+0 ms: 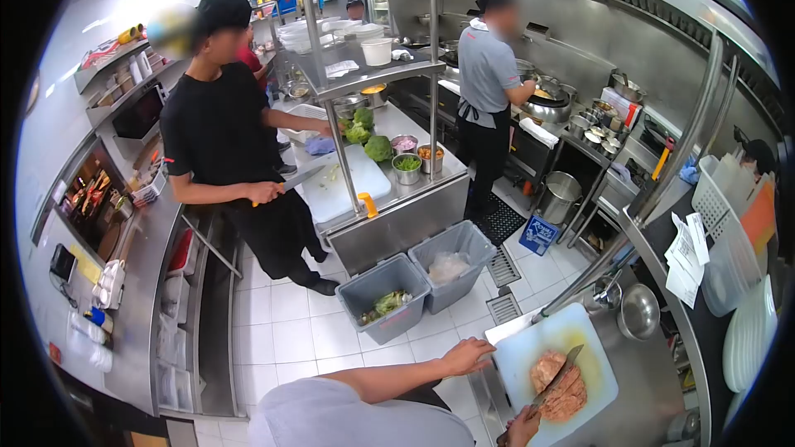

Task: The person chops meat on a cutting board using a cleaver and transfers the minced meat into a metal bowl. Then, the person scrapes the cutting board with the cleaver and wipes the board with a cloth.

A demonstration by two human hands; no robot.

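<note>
A long metal-bladed knife [560, 377] is clasped in the right hand's grip [523, 428], its blade lying across pink minced meat [570, 401] on a white rectangular cutting board [571, 323]; the left hand [468, 357] is held loosely open nearby.

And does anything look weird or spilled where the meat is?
Mostly no: the meat is heaped on the cutting board, with none visible off it. One slightly odd thing: a yellowish patch beside the meat, unlike the paler edges. I can't tell what made it.
</note>
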